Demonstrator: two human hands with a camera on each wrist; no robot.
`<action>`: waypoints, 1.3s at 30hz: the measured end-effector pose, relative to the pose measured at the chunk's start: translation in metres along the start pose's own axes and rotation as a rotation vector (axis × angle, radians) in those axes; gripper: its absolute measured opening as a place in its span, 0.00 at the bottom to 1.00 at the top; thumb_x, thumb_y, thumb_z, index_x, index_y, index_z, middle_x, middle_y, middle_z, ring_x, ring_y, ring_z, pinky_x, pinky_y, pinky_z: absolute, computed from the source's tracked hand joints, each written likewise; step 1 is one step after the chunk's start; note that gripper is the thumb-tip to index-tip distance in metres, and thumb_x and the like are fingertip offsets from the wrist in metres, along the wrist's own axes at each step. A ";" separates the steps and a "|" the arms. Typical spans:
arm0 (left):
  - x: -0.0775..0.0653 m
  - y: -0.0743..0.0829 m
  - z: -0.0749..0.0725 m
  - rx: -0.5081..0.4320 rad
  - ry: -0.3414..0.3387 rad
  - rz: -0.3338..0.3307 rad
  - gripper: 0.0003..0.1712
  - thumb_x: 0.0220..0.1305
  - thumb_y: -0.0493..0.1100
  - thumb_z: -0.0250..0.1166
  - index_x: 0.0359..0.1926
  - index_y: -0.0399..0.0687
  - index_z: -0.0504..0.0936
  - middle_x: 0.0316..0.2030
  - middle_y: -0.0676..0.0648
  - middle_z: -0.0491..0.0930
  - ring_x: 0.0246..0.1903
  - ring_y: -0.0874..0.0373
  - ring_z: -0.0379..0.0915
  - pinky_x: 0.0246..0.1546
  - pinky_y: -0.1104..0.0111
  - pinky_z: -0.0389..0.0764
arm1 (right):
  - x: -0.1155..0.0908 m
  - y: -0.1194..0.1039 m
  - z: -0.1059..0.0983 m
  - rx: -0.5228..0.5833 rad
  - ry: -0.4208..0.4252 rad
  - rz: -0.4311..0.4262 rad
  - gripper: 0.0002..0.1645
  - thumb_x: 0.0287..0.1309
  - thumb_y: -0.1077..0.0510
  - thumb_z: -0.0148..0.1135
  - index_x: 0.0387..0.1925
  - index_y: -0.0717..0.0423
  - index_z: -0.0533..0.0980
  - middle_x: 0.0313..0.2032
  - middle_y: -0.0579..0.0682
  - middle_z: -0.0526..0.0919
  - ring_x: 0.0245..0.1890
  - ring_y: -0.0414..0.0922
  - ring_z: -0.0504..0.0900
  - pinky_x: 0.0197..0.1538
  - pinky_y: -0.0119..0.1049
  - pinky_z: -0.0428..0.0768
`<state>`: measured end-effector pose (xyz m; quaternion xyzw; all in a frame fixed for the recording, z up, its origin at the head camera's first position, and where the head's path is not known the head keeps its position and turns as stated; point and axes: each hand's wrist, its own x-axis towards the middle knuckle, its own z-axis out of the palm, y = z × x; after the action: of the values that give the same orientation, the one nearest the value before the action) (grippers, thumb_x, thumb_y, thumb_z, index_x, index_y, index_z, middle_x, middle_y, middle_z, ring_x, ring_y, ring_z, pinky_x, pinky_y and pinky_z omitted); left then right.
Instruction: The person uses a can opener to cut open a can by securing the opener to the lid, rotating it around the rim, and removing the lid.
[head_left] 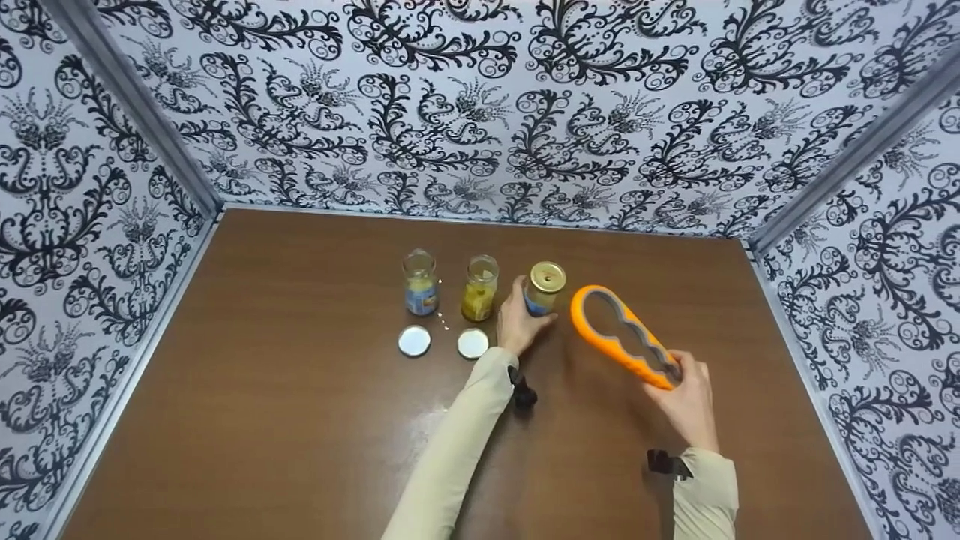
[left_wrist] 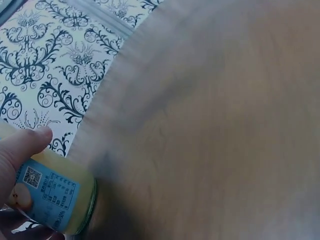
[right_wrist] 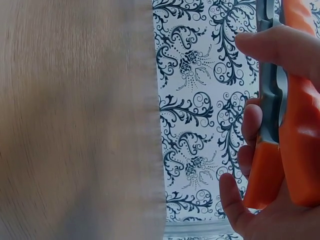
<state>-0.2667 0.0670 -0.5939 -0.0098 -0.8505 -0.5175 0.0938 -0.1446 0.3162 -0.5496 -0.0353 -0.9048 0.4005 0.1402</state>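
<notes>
My left hand (head_left: 517, 321) grips a glass jar with a gold lid (head_left: 547, 277), its thumb and fingers around the sides. In the left wrist view this jar (left_wrist: 52, 195) has pale yellow contents and a blue label with a QR code and a fruit picture. Off to the right, my right hand (head_left: 691, 397) holds one end of an orange jar opener (head_left: 611, 346) with a scalloped grey lining. Its wide loop points toward the jar, a short distance apart. The right wrist view shows thumb and fingers around the opener's orange body (right_wrist: 304, 150).
Left of the held jar stand two lidless glass jars, one blue-labelled (head_left: 421, 294) and one with yellow-green contents (head_left: 478, 298). Two lids (head_left: 414, 341) lie in front, white insides up. Small white bits (head_left: 442, 322) dot the brown table (head_left: 300, 420). Patterned walls (head_left: 480, 112) enclose it.
</notes>
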 end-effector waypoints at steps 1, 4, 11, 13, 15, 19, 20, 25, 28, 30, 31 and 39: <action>0.000 0.000 -0.001 -0.008 0.007 0.003 0.47 0.43 0.40 0.80 0.63 0.42 0.66 0.51 0.38 0.78 0.49 0.45 0.76 0.50 0.54 0.75 | 0.000 0.000 0.000 0.001 -0.001 -0.001 0.32 0.37 0.70 0.75 0.49 0.68 0.72 0.41 0.64 0.74 0.44 0.55 0.68 0.46 0.46 0.66; 0.002 -0.001 -0.002 -0.026 0.005 0.020 0.45 0.42 0.38 0.80 0.62 0.41 0.67 0.49 0.38 0.79 0.47 0.44 0.77 0.48 0.54 0.76 | 0.000 0.001 -0.001 -0.001 0.004 -0.001 0.32 0.36 0.70 0.74 0.49 0.68 0.72 0.41 0.65 0.74 0.44 0.55 0.68 0.46 0.47 0.66; 0.005 -0.004 -0.005 -0.018 -0.007 0.013 0.46 0.41 0.37 0.80 0.62 0.42 0.68 0.50 0.38 0.79 0.49 0.45 0.76 0.52 0.56 0.74 | -0.001 0.003 -0.003 -0.001 0.007 0.004 0.32 0.37 0.70 0.74 0.49 0.69 0.72 0.41 0.65 0.74 0.44 0.56 0.68 0.47 0.48 0.66; 0.005 -0.005 -0.006 -0.013 0.002 0.018 0.44 0.40 0.37 0.81 0.60 0.42 0.70 0.48 0.39 0.80 0.48 0.45 0.76 0.51 0.56 0.75 | -0.002 0.003 -0.003 0.002 0.010 0.003 0.32 0.37 0.70 0.74 0.48 0.69 0.72 0.41 0.65 0.74 0.44 0.56 0.68 0.47 0.47 0.66; 0.005 -0.006 -0.007 0.006 0.012 0.022 0.40 0.39 0.37 0.81 0.55 0.42 0.72 0.45 0.41 0.81 0.46 0.46 0.77 0.48 0.57 0.76 | -0.002 0.003 -0.003 -0.004 0.011 0.004 0.32 0.37 0.70 0.73 0.49 0.68 0.72 0.41 0.65 0.75 0.44 0.55 0.68 0.46 0.47 0.66; 0.002 -0.004 -0.011 0.024 0.024 -0.005 0.34 0.38 0.38 0.80 0.48 0.44 0.74 0.40 0.44 0.82 0.42 0.48 0.78 0.44 0.57 0.77 | -0.002 0.001 -0.005 -0.015 0.011 0.020 0.32 0.38 0.68 0.73 0.49 0.68 0.72 0.41 0.65 0.75 0.43 0.55 0.68 0.45 0.48 0.66; 0.001 -0.004 -0.012 0.024 0.025 -0.015 0.33 0.38 0.38 0.80 0.48 0.44 0.74 0.40 0.45 0.82 0.42 0.49 0.78 0.44 0.57 0.77 | -0.002 0.000 -0.005 -0.017 0.011 0.027 0.32 0.39 0.68 0.73 0.50 0.68 0.72 0.41 0.65 0.75 0.43 0.55 0.68 0.45 0.47 0.66; -0.004 -0.004 -0.016 0.024 0.029 -0.024 0.33 0.38 0.38 0.80 0.48 0.45 0.75 0.40 0.45 0.82 0.42 0.48 0.79 0.44 0.55 0.77 | -0.004 -0.008 -0.007 -0.013 0.021 0.042 0.32 0.40 0.68 0.72 0.50 0.67 0.72 0.41 0.65 0.74 0.43 0.56 0.69 0.46 0.49 0.66; -0.009 -0.006 -0.019 0.028 0.032 -0.033 0.34 0.38 0.38 0.80 0.49 0.45 0.75 0.41 0.45 0.82 0.43 0.48 0.78 0.45 0.55 0.77 | -0.003 -0.013 -0.006 -0.013 0.021 0.038 0.32 0.40 0.67 0.73 0.51 0.67 0.72 0.42 0.65 0.74 0.43 0.57 0.70 0.46 0.50 0.67; -0.013 -0.007 -0.022 0.019 0.034 -0.033 0.34 0.37 0.38 0.81 0.49 0.45 0.75 0.41 0.45 0.81 0.43 0.48 0.78 0.45 0.55 0.77 | -0.002 -0.017 -0.005 -0.006 0.020 0.036 0.32 0.40 0.68 0.73 0.51 0.67 0.72 0.41 0.65 0.74 0.43 0.57 0.71 0.46 0.50 0.68; -0.015 -0.008 -0.024 0.013 0.036 -0.029 0.34 0.37 0.37 0.81 0.48 0.44 0.75 0.40 0.45 0.81 0.43 0.48 0.78 0.45 0.55 0.77 | -0.001 -0.018 -0.004 -0.006 0.018 0.036 0.32 0.40 0.68 0.73 0.51 0.66 0.72 0.41 0.65 0.74 0.42 0.57 0.71 0.46 0.50 0.68; -0.032 -0.007 -0.032 -0.012 0.030 0.047 0.34 0.33 0.34 0.81 0.45 0.43 0.76 0.38 0.46 0.82 0.40 0.50 0.78 0.44 0.59 0.78 | 0.006 -0.039 0.000 0.022 0.032 -0.044 0.33 0.37 0.70 0.73 0.51 0.68 0.72 0.41 0.65 0.73 0.43 0.56 0.70 0.46 0.48 0.67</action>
<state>-0.2310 0.0380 -0.5914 -0.0225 -0.8455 -0.5201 0.1188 -0.1482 0.2906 -0.5201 -0.0201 -0.8985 0.4067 0.1639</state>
